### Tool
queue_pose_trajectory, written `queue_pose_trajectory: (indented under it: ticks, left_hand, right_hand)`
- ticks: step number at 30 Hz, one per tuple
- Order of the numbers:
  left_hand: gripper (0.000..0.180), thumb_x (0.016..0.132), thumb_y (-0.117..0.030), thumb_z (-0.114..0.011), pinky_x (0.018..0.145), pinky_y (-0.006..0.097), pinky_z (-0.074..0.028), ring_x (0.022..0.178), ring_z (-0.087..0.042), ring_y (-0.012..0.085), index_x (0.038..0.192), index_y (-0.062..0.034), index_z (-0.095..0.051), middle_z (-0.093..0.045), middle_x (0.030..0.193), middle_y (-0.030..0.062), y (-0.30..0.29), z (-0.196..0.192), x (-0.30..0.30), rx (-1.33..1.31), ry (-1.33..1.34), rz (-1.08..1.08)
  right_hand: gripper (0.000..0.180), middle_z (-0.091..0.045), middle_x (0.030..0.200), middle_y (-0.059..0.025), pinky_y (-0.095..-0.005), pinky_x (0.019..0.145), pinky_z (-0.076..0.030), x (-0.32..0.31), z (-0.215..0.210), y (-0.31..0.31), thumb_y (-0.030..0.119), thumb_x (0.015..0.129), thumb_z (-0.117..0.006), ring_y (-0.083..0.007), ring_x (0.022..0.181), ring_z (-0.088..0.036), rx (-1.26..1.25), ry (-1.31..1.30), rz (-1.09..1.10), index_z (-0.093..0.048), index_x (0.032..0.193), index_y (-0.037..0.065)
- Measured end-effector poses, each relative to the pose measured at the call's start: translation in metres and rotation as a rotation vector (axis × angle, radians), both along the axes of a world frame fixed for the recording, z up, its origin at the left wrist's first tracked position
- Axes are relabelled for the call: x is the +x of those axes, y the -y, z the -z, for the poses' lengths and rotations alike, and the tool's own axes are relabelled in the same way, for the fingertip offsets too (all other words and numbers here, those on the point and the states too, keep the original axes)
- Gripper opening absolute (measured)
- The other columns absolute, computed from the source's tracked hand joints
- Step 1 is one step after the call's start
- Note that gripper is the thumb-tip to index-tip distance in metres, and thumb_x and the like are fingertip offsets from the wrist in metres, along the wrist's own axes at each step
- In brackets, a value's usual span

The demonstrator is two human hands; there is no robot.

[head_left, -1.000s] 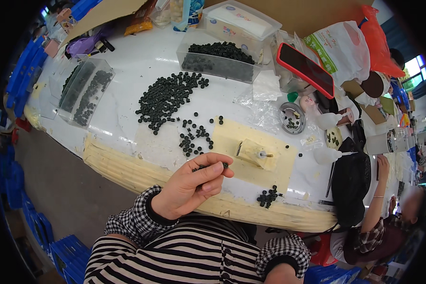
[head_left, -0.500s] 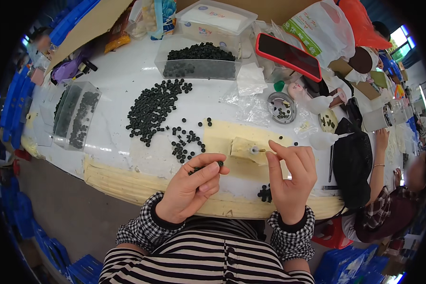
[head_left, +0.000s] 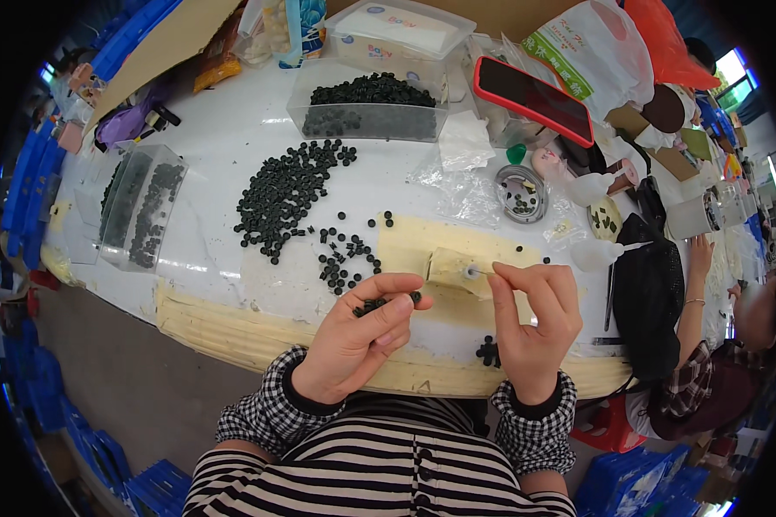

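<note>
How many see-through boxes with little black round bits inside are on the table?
2: one clear box at the table's far side, heaped with black pieces, and one clear box at the left edge. Bags behind could hide more.

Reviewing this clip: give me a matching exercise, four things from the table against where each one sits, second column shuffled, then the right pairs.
Things:
1. phone with red case
2. small round tin
3. clear tub of black pieces
4. left hand

Places:
A. back of the table, middle
B. near edge, pinching a few black pieces
C. far right, propped at a slant
D. right of the loose black pile, on clear plastic wrap

Pairs: 1-C, 2-D, 3-A, 4-B
</note>
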State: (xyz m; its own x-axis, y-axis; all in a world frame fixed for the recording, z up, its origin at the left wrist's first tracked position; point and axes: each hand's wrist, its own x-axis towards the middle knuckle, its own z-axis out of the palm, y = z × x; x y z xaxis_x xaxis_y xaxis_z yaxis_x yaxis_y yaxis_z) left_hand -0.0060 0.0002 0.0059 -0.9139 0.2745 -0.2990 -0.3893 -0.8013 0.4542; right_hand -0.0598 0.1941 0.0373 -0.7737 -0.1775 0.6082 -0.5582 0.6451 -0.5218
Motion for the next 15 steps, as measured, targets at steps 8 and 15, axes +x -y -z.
queue_pose_trajectory:
  ticks: [8,15]
  left_hand:
    - [0.023,0.094,-0.006,-0.055,0.056,0.018,-0.035,0.058,-0.037,0.0038,0.116,-0.0028,-0.059,-0.063,0.107,0.0134,-0.006,0.0,0.003,0.023,-0.032,0.046]
    - [0.023,0.095,-0.008,-0.055,0.056,0.018,-0.035,0.06,-0.038,0.0043,0.117,-0.002,-0.06,-0.063,0.106,0.0116,-0.008,-0.002,0.005,0.027,-0.039,0.067]
  right_hand:
    - [0.007,-0.061,0.081,-0.0097,-0.0254,0.066,-0.046,0.016,0.001,0.008,0.002,0.086,-0.063,-0.0181,0.074,-0.059,-0.478,0.15,-0.238,-0.061,0.091,-0.002]
    - [0.01,-0.06,0.092,-0.0129,-0.0267,0.077,-0.054,0.02,0.006,0.017,0.004,0.096,-0.048,-0.0176,0.087,-0.066,-0.703,0.423,-0.427,-0.051,0.099,-0.005]
